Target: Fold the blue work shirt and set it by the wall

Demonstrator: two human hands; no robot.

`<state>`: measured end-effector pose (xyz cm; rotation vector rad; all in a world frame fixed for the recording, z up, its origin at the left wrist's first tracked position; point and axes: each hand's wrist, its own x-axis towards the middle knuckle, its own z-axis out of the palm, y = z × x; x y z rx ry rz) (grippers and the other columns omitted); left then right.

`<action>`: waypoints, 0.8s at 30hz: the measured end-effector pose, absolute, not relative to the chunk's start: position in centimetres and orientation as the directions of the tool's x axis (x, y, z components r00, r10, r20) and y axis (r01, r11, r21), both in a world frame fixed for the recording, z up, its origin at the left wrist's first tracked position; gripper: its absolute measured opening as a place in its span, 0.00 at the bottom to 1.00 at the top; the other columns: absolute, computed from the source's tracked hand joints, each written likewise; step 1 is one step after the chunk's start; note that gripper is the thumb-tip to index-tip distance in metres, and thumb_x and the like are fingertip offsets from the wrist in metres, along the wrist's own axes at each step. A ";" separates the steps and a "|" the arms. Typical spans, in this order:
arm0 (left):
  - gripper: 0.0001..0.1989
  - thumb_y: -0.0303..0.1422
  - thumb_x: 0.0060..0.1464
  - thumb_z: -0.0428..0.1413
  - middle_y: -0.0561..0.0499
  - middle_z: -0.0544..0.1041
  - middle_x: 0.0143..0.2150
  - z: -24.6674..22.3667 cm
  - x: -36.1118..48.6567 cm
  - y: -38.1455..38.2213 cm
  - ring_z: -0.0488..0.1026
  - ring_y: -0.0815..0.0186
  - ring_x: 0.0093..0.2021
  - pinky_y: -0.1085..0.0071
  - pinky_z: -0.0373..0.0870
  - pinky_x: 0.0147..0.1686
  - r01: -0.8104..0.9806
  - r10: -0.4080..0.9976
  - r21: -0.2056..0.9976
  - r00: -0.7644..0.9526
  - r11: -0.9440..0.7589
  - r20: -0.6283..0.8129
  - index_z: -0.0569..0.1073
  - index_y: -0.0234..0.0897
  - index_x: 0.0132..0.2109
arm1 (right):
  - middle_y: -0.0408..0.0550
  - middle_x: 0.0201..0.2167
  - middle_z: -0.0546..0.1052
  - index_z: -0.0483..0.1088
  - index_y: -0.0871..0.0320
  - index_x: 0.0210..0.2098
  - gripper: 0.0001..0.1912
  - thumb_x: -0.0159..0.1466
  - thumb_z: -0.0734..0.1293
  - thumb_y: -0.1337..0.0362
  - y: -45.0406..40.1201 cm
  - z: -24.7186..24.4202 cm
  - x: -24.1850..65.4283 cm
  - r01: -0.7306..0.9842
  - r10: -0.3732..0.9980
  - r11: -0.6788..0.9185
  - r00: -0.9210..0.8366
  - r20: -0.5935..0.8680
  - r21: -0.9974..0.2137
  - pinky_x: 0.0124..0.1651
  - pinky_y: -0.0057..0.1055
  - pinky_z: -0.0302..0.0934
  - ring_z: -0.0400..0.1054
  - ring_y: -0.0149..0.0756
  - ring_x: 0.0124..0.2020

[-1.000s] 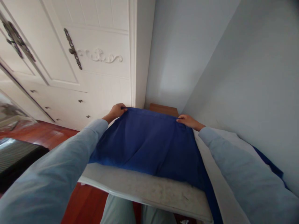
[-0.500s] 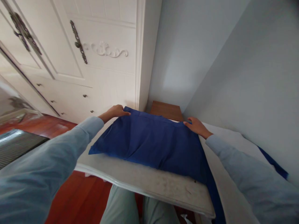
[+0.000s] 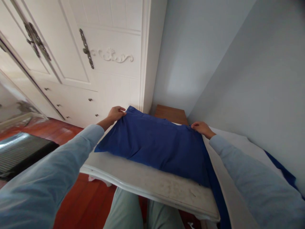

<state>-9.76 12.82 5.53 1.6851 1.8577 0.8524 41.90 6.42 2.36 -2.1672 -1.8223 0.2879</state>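
A dark blue pillow (image 3: 157,143) lies flat across a white board-like surface (image 3: 143,168), its long side toward me. My left hand (image 3: 116,114) pinches the cloth near its far left corner, which lifts slightly. At the far right corner my right hand (image 3: 202,128) is closed on the cloth, fingers pressed together. The far edge of the blue fabric stretches between both hands. Whether that edge is an open end, I cannot tell. More blue cloth (image 3: 218,194) runs down along the right side, beside a whitish sheet (image 3: 228,178).
A white wardrobe (image 3: 114,73) with dark metal handles stands at the back left. Behind the pillow is a small brown wooden top (image 3: 170,114) by the grey wall (image 3: 262,79). A ridged dark suitcase (image 3: 26,152) sits on the red-brown wooden floor (image 3: 78,197).
My left hand has shifted slightly left, and my right hand now grips the right corner more tightly. The far left corner of the cloth is raised a little. The view has moved slightly left.
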 end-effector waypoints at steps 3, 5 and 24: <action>0.19 0.36 0.53 0.59 0.44 0.81 0.43 5.2 -9.8 12.6 0.78 0.60 0.41 0.69 0.73 0.40 0.721 0.986 0.692 -0.137 0.034 0.094 0.76 0.35 0.51 | 0.52 0.34 0.82 0.79 0.58 0.33 0.08 0.61 0.67 0.63 6.2 1.9 41.4 0.937 0.985 -0.133 0.160 0.061 -0.322 0.41 0.32 0.65 0.75 0.41 0.38; 0.20 0.41 0.56 0.57 0.41 0.81 0.47 5.0 -9.7 12.2 0.78 0.57 0.46 0.68 0.72 0.44 0.789 0.988 0.611 -0.133 0.055 0.083 0.76 0.34 0.52 | 0.54 0.38 0.82 0.78 0.58 0.35 0.08 0.62 0.68 0.62 6.0 1.6 40.7 0.953 0.987 -0.114 0.141 0.078 -0.282 0.45 0.33 0.65 0.75 0.42 0.41; 0.33 0.55 0.38 0.63 0.48 0.81 0.38 3.0 -18.4 -5.7 0.78 0.55 0.41 0.64 0.74 0.42 0.814 0.996 0.578 -0.006 -0.049 0.092 0.77 0.41 0.48 | 0.57 0.57 0.74 0.69 0.54 0.59 0.32 0.63 0.67 0.41 -16.0 4.7 32.1 0.843 0.889 0.458 -0.437 0.139 -0.283 0.60 0.48 0.65 0.69 0.52 0.57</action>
